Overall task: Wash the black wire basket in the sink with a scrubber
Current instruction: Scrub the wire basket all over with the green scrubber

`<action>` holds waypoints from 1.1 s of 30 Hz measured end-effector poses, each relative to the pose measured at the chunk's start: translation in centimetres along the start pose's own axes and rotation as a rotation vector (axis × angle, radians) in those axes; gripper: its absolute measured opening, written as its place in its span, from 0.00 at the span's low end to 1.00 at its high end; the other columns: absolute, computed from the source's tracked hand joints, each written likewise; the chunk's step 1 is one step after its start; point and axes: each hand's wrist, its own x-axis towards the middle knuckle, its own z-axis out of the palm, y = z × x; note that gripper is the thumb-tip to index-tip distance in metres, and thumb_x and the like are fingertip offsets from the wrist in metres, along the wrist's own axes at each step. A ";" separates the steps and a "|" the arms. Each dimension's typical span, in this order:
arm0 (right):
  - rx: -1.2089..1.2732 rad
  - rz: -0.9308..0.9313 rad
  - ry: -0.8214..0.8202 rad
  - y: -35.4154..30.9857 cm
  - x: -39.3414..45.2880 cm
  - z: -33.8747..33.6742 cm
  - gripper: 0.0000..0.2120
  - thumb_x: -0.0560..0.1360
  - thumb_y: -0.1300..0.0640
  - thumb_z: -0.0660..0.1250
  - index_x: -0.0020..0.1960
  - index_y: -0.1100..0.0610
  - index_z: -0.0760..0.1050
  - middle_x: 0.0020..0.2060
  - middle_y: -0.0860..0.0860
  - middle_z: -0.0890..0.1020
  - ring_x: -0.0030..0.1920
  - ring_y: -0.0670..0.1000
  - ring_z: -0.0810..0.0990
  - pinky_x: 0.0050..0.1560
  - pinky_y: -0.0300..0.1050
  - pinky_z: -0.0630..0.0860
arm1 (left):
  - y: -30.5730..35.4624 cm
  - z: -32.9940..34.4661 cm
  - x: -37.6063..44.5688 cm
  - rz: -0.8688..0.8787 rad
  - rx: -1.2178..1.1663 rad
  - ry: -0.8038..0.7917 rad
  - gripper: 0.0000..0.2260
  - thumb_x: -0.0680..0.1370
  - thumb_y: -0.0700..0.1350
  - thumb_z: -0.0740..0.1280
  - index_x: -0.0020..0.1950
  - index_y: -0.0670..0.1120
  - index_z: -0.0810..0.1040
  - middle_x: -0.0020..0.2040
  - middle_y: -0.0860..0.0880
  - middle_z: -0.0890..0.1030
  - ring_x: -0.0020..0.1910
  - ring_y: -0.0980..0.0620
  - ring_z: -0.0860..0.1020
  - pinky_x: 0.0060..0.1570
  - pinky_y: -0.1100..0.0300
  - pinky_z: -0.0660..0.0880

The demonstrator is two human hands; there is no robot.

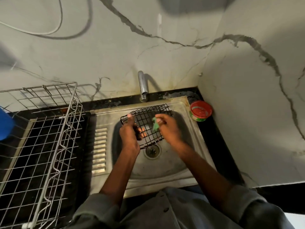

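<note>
The black wire basket (147, 118) is held tilted over the steel sink (178, 164), above the drain (152, 151). My left hand (129, 133) grips its left edge, thumb on top and fingers curled through the mesh from below. My right hand (168, 128) holds a green scrubber (155, 125) pressed against the basket's mesh on its right side. The hand is a little blurred.
A tap (142, 87) stands behind the sink, with no water visible. A red and green round tub (200, 110) sits on the black counter at the back right corner. A large silver wire dish rack (41, 138) fills the left counter, with a blue object (5, 123) at the far left.
</note>
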 end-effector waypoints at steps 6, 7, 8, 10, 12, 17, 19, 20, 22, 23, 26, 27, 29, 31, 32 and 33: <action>0.500 0.404 0.183 -1.1 2.5 -2.9 0.08 0.83 0.59 0.63 0.51 0.54 0.81 0.50 0.55 0.84 0.45 0.52 0.83 0.40 0.44 0.78 | -1.2 -0.3 -0.7 0.194 0.285 -0.229 0.14 0.83 0.53 0.68 0.50 0.42 0.79 0.35 0.43 0.79 0.29 0.49 0.76 0.25 0.61 0.70; 0.387 0.345 0.191 -1.0 2.4 -2.6 0.08 0.82 0.58 0.64 0.49 0.52 0.81 0.49 0.54 0.85 0.45 0.52 0.83 0.39 0.44 0.78 | -1.4 -0.2 -0.7 0.221 0.318 -0.251 0.15 0.84 0.51 0.66 0.51 0.38 0.79 0.35 0.42 0.79 0.29 0.48 0.76 0.25 0.62 0.71; 0.297 0.254 0.191 -1.0 2.1 -2.2 0.07 0.82 0.57 0.67 0.48 0.52 0.82 0.48 0.53 0.86 0.46 0.52 0.84 0.38 0.44 0.79 | -1.5 -0.1 -0.8 0.245 0.345 -0.268 0.16 0.85 0.49 0.65 0.52 0.35 0.79 0.35 0.41 0.79 0.28 0.49 0.76 0.24 0.63 0.71; 0.162 0.036 0.146 -1.6 1.2 -1.4 0.05 0.79 0.59 0.71 0.52 0.52 0.84 0.47 0.49 0.87 0.47 0.48 0.85 0.39 0.41 0.80 | -1.7 0.3 -1.1 0.297 0.397 -0.289 0.16 0.86 0.47 0.64 0.52 0.33 0.78 0.34 0.41 0.78 0.27 0.50 0.76 0.25 0.63 0.72; -0.022 -0.153 0.103 -1.5 0.9 -1.0 0.08 0.77 0.62 0.73 0.53 0.52 0.84 0.48 0.46 0.87 0.49 0.43 0.84 0.46 0.36 0.80 | -1.7 0.4 -1.1 0.328 0.404 -0.300 0.16 0.86 0.47 0.64 0.52 0.33 0.79 0.34 0.40 0.79 0.28 0.48 0.76 0.26 0.62 0.74; -0.150 0.133 0.273 1.6 1.9 -3.0 0.09 0.75 0.63 0.73 0.41 0.50 0.81 0.43 0.50 0.86 0.40 0.46 0.82 0.42 0.44 0.81 | -1.2 -0.1 -0.5 0.297 0.317 -0.272 0.11 0.85 0.47 0.65 0.48 0.42 0.78 0.39 0.38 0.79 0.33 0.45 0.77 0.29 0.66 0.73; 0.119 0.335 0.283 2.6 1.6 -3.5 0.10 0.77 0.67 0.67 0.43 0.54 0.80 0.42 0.55 0.84 0.38 0.51 0.81 0.36 0.45 0.78 | -0.8 -0.2 -0.5 0.307 0.293 -0.271 0.11 0.85 0.49 0.65 0.49 0.43 0.79 0.40 0.42 0.81 0.34 0.51 0.78 0.30 0.67 0.72; 0.223 0.366 0.270 2.4 1.4 -3.4 0.11 0.79 0.68 0.65 0.44 0.56 0.80 0.42 0.56 0.83 0.38 0.52 0.80 0.34 0.44 0.75 | -0.7 -0.2 -0.5 0.328 0.300 -0.285 0.10 0.85 0.49 0.66 0.48 0.44 0.79 0.39 0.44 0.81 0.34 0.53 0.78 0.31 0.67 0.73; 0.326 0.388 0.225 1.6 1.3 -3.2 0.10 0.81 0.65 0.62 0.48 0.56 0.81 0.41 0.55 0.82 0.37 0.51 0.78 0.34 0.42 0.73 | -0.9 0.2 -0.6 0.402 0.357 -0.336 0.10 0.84 0.46 0.67 0.45 0.45 0.78 0.36 0.45 0.80 0.33 0.53 0.78 0.33 0.60 0.76; 0.357 0.393 0.200 0.9 1.4 -3.1 0.09 0.82 0.62 0.62 0.51 0.57 0.81 0.41 0.55 0.82 0.37 0.50 0.78 0.35 0.42 0.74 | -1.2 0.4 -0.6 0.458 0.427 -0.364 0.11 0.84 0.46 0.68 0.43 0.45 0.78 0.36 0.44 0.80 0.33 0.51 0.79 0.35 0.54 0.78; 0.401 0.393 0.120 -0.6 1.7 -3.5 0.10 0.83 0.52 0.63 0.56 0.56 0.80 0.44 0.56 0.83 0.37 0.52 0.79 0.31 0.42 0.75 | -2.8 0.6 -0.6 0.613 0.749 -0.391 0.11 0.82 0.53 0.66 0.45 0.47 0.78 0.39 0.49 0.82 0.39 0.48 0.81 0.42 0.50 0.78; 0.416 0.411 0.074 -0.8 1.7 -4.0 0.11 0.83 0.51 0.64 0.57 0.56 0.79 0.43 0.55 0.82 0.37 0.52 0.79 0.30 0.41 0.75 | -3.1 0.6 -0.8 0.651 0.819 -0.375 0.09 0.82 0.53 0.66 0.47 0.49 0.79 0.40 0.52 0.81 0.40 0.50 0.81 0.41 0.53 0.76; 0.497 0.514 -0.030 -0.6 1.4 -5.1 0.12 0.82 0.52 0.67 0.58 0.60 0.78 0.41 0.55 0.81 0.35 0.50 0.78 0.29 0.40 0.74 | -3.3 0.2 -1.3 0.707 0.896 -0.329 0.07 0.84 0.50 0.67 0.47 0.51 0.78 0.37 0.56 0.78 0.37 0.55 0.77 0.38 0.58 0.69; 0.609 0.602 -0.125 -0.2 1.0 -6.1 0.07 0.80 0.59 0.68 0.55 0.62 0.78 0.40 0.56 0.80 0.36 0.49 0.78 0.30 0.38 0.76 | -3.4 -0.3 -1.5 0.729 0.928 -0.304 0.10 0.84 0.49 0.68 0.43 0.52 0.74 0.33 0.58 0.74 0.33 0.58 0.73 0.34 0.59 0.64; 0.647 0.609 -0.146 0.1 0.8 -6.4 0.05 0.80 0.63 0.67 0.54 0.63 0.77 0.41 0.56 0.80 0.38 0.50 0.79 0.31 0.37 0.78 | -3.5 -0.6 -1.6 0.734 0.935 -0.299 0.12 0.84 0.50 0.68 0.41 0.53 0.72 0.32 0.58 0.73 0.32 0.56 0.73 0.33 0.58 0.63; 0.667 0.595 -0.152 0.3 0.7 -6.6 0.06 0.79 0.68 0.65 0.55 0.63 0.77 0.43 0.57 0.80 0.41 0.50 0.80 0.34 0.37 0.80 | -3.6 -0.9 -1.5 0.735 0.945 -0.296 0.14 0.83 0.52 0.67 0.40 0.53 0.70 0.31 0.56 0.72 0.32 0.53 0.73 0.33 0.57 0.62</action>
